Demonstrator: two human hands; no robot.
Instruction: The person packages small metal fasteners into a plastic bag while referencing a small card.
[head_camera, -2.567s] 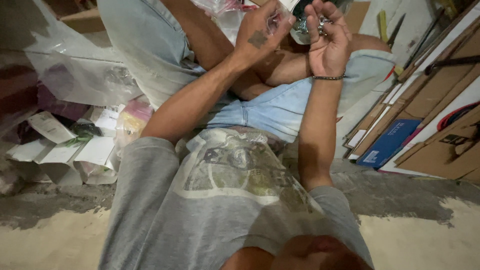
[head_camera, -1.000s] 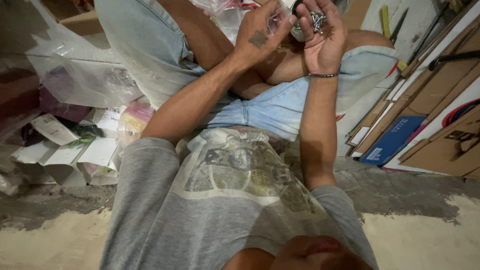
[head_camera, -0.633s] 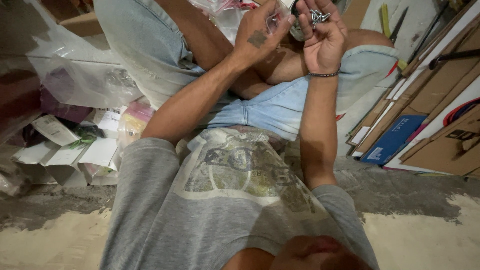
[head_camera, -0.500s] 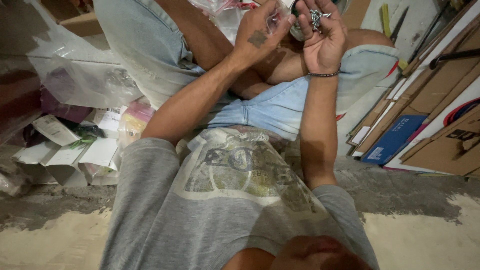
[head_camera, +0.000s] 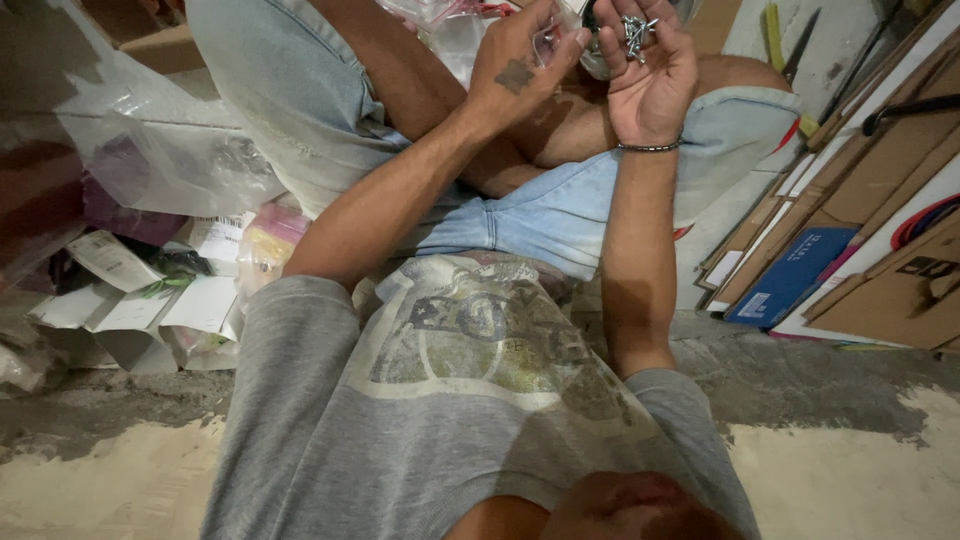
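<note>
Dim, warm indoor light; dark shadowed left edge, wide-angle bending, mild softness.

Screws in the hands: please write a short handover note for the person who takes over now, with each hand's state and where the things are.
Right hand: palm up, cupped, holding a small heap of silver screws near the fingers.
Left hand: fingertips pinched just beside the right hand; what they pinch is too small to tell.
Both hands are over the lap, above a clear plastic bag.
More plastic bags and small packets lie on the floor at the left; cardboard boxes stand at the right.
Done: screws gathered in the right palm. Left: those screws are still in hand.
</note>
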